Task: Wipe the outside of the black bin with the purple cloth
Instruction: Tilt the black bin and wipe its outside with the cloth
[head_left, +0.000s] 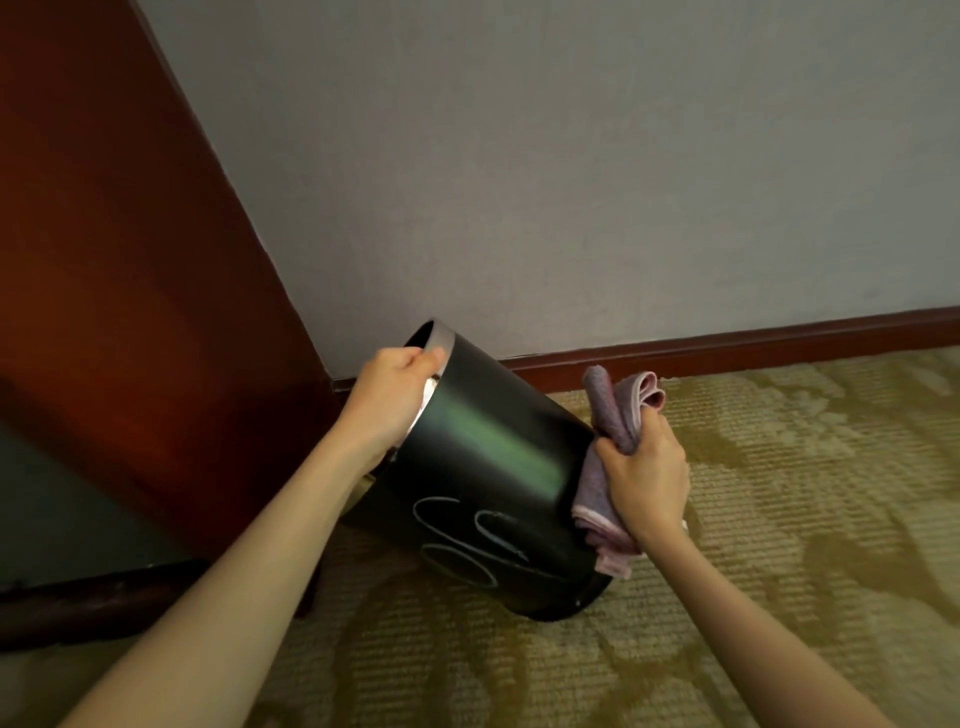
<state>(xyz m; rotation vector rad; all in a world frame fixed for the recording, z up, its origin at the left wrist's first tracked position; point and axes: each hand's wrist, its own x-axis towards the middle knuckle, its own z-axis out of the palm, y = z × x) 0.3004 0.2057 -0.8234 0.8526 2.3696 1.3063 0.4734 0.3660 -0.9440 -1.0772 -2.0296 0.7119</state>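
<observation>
A pale, faintly textured wall (571, 156) fills the upper and right part of the frame. A broad reddish-brown wooden panel (104, 260) with a smooth sheen slants down the left side. Across the bottom and right lies a carpet (779, 519), olive and tan, ribbed and woven with a loose leafy pattern. The black bin (493, 467) sits just below the frame's middle, a smooth, glossy cylinder that catches a greenish streak of light. It is tipped so its mouth points to the upper left, and only the lower edge of its base rests on the carpet. This tilt seems meant to turn the curved side up toward the person and bring the wall near the base within reach. The left hand (389, 395), left of centre, grasps the bin's mouth with fingers hooked over the pale metal rim (444, 338), evidently holding it steady at that angle. The right hand (647, 478), right of centre, is clenched round the purple cloth (618, 410), a soft, napped towel bunched into folds with a paler hem. The cloth is pressed against the bin's right flank close to the base, with loose ends sticking out above and below the fist. Looping silver lines (467, 535) mark the bin's near side. A dark red-brown skirting board (727, 345) edges the wall.
</observation>
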